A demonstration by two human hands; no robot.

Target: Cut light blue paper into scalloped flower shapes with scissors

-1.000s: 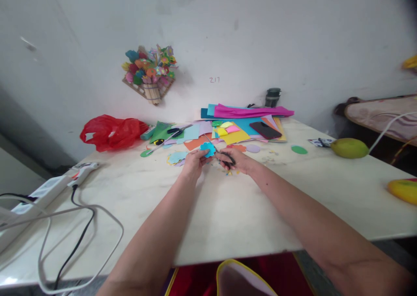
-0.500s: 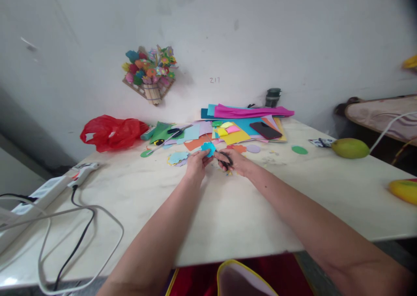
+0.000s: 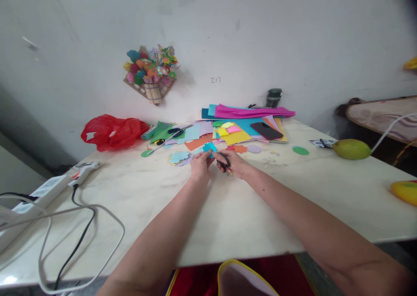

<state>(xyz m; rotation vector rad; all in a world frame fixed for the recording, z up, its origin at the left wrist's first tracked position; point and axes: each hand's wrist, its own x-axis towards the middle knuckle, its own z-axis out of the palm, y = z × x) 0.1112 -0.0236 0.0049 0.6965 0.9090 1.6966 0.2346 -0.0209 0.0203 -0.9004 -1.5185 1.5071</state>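
A bright blue paper flower (image 3: 209, 148) with scalloped edges is pinched in my left hand (image 3: 201, 162), over the middle of the table. My right hand (image 3: 234, 163) is closed round black-handled scissors (image 3: 224, 161), right beside the flower's edge; the blades are mostly hidden. Left of my hands lie light blue and lilac paper flowers (image 3: 178, 157), partly overlapping. Just beyond my right hand are an orange paper flower (image 3: 240, 149) and a lilac paper oval (image 3: 254, 149). Small paper scraps (image 3: 273, 159) are scattered to the right.
Coloured paper sheets (image 3: 195, 133), a second pair of scissors (image 3: 176, 132) and a phone (image 3: 266, 131) lie at the back. A red plastic bag (image 3: 112, 131) and a power strip (image 3: 42, 196) with loose cables are on the left. A green mango (image 3: 352, 149) lies right.
My left hand has shifted slightly right, nearer my right hand, and its hold on the blue flower looks a little different. The scissors have turned slightly in my right hand.
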